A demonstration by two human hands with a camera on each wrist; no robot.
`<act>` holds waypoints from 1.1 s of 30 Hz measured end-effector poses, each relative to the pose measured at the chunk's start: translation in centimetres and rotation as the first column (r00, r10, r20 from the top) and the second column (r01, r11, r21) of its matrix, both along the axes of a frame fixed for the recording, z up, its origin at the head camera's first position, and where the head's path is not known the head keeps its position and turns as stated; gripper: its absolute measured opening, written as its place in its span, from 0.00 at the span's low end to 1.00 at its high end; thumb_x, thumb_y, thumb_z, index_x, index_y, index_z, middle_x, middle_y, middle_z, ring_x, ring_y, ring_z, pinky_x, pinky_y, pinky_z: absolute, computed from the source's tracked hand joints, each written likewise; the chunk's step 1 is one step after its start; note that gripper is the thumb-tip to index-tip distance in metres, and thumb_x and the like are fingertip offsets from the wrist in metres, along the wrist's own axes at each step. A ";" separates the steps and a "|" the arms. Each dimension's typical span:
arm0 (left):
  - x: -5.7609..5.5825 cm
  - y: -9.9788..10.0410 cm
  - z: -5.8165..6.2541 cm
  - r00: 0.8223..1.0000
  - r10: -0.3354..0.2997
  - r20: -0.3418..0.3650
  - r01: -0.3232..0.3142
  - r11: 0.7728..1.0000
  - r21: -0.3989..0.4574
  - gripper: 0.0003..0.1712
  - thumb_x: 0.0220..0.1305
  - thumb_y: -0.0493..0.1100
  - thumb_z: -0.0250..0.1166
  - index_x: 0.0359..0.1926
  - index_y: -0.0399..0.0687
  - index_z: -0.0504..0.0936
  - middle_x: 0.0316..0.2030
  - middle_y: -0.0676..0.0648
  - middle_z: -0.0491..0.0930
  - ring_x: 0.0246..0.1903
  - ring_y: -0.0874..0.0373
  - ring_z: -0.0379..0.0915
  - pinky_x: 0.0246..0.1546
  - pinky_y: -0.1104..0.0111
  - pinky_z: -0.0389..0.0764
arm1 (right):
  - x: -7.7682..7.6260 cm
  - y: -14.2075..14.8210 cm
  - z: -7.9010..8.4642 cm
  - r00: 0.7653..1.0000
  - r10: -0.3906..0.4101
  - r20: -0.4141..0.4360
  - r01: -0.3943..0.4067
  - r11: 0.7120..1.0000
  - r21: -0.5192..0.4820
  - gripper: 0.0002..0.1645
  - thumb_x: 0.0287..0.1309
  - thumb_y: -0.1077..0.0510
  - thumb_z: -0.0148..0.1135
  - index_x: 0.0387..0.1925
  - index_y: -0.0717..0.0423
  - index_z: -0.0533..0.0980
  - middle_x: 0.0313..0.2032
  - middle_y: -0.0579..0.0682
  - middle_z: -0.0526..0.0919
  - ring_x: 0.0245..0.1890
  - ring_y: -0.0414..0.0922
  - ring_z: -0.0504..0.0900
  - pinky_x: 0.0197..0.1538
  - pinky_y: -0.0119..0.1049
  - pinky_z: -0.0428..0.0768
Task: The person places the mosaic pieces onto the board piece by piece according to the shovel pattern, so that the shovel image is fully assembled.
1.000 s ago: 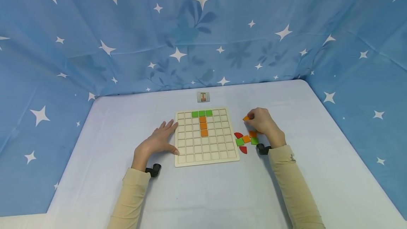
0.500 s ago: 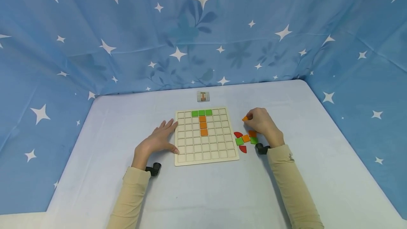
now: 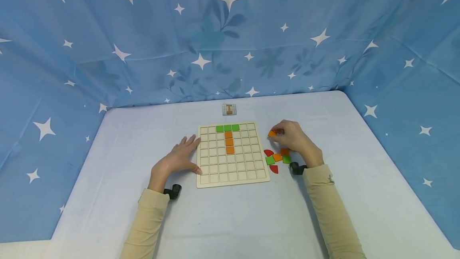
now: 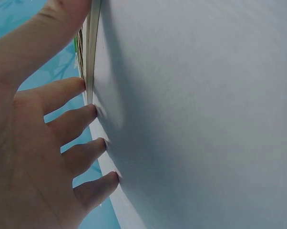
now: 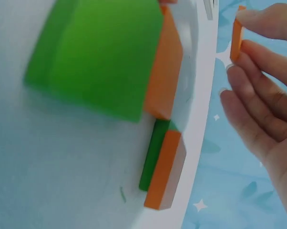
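Note:
A pale square grid board point(image 3: 213, 169) lies mid-table. Three green tiles point(image 3: 227, 128) fill part of its far row, and a column of three orange tiles point(image 3: 229, 142) runs from the middle one toward me. My left hand point(image 3: 177, 158) rests at the board's left edge with fingers spread and thumb on the near-left rim; in the left wrist view its fingertips point(image 4: 100, 110) touch down along that edge. Right of the board, my right hand point(image 3: 292, 136) pinches an orange square tile point(image 3: 272, 133) between thumb and forefinger, seen edge-on as a thin orange tile point(image 5: 237, 40) in the right wrist view.
Loose pieces lie by the board's right edge: red quarter-round tiles point(image 3: 274, 169), green squares point(image 3: 270, 160) and orange squares point(image 3: 277, 157). A small pattern card point(image 3: 229, 109) sits beyond the board. A blue starry curtain point(image 3: 230, 43) encloses the white table point(image 3: 230, 219) at the back and sides.
The right hand has shifted slightly left toward the board with the orange tile between its fingers. The left hand stays in place at the board's edge.

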State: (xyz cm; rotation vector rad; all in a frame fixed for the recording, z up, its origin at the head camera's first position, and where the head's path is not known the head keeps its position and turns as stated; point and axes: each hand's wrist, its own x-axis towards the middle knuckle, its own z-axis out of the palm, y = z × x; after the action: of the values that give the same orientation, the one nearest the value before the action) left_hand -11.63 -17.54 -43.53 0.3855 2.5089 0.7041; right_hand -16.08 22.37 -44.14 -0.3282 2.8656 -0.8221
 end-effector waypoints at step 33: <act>0.1 0.0 0.1 1.000 0.004 0.000 -0.004 1.000 0.013 0.67 0.50 0.50 0.82 0.82 0.42 0.50 0.82 0.37 0.40 0.81 0.34 0.28 0.80 0.40 0.37 | 1.5 -4.3 1.4 0.961 0.214 -0.173 -0.232 0.968 -0.092 0.14 0.60 0.62 0.72 0.47 0.64 0.84 0.43 0.55 0.83 0.44 0.53 0.80 0.50 0.48 0.84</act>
State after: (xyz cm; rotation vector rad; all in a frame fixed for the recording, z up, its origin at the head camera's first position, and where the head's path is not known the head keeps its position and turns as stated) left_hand -11.55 -17.55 -43.42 0.3845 2.5070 0.7219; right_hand -14.53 18.05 -42.77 -0.7500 2.8592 -0.9530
